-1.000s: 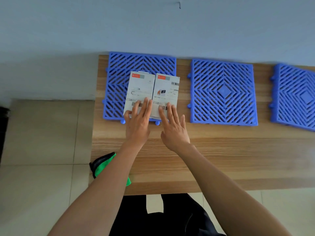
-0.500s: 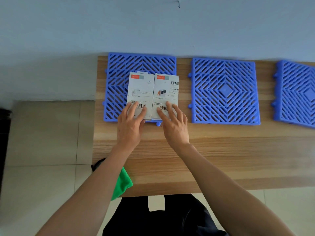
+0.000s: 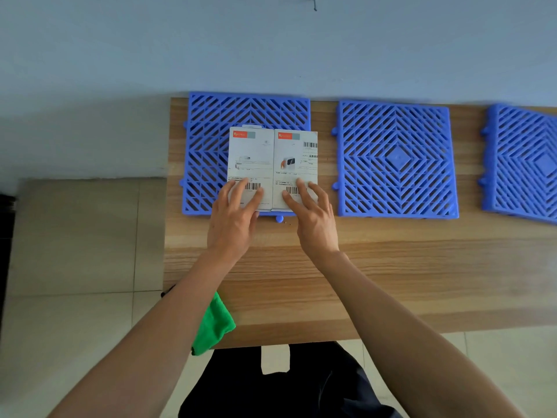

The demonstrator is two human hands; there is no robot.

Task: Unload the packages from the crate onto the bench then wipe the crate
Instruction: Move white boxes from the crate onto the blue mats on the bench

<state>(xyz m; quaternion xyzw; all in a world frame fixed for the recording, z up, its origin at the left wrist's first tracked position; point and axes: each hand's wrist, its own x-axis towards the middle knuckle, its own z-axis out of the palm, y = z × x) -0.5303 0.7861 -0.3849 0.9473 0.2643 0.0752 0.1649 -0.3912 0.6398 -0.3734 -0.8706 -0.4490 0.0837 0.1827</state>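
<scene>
Still on unloading: my left hand (image 3: pixel 232 215) and right hand (image 3: pixel 313 215) rest flat-fingered, gripping nothing, on two packages (image 3: pixel 272 164) lying on the crate (image 3: pixel 208 152), so next I'd slide them onto the table (image 3: pixel 391 267).

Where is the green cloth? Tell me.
In the head view, the green cloth hangs over the bench's near left edge, partly hidden by the left forearm.

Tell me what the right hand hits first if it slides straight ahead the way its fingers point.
The right hand already rests its fingers on the right package, pointing toward the wall. Going straight on, it would run along that package, then probably meet the blue grid crate's far slats; height above them is unclear.
</scene>
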